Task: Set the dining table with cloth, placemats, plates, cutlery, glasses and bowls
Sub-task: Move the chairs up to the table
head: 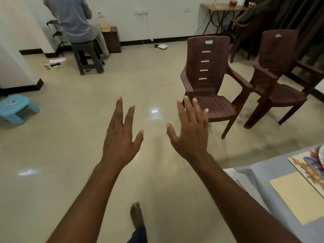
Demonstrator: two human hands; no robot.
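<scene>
My left hand (pixel 121 135) and my right hand (pixel 191 130) are stretched out in front of me over the bare floor, fingers spread and holding nothing. The dining table's corner shows at the lower right, covered with a grey-blue cloth (pixel 273 174). On the cloth lie a plain beige placemat (pixel 298 197) and a floral placemat (pixel 308 165). The rim of a plate (pixel 321 153) on the floral placemat shows at the frame's right edge. Both hands are well to the left of the table.
Two brown plastic armchairs (pixel 208 88) (pixel 278 79) stand to the right ahead. A person sits on a dark stool (pixel 87 55) at the far wall. A blue step stool (pixel 17 107) is at the left. Beige tiled floor lies ahead.
</scene>
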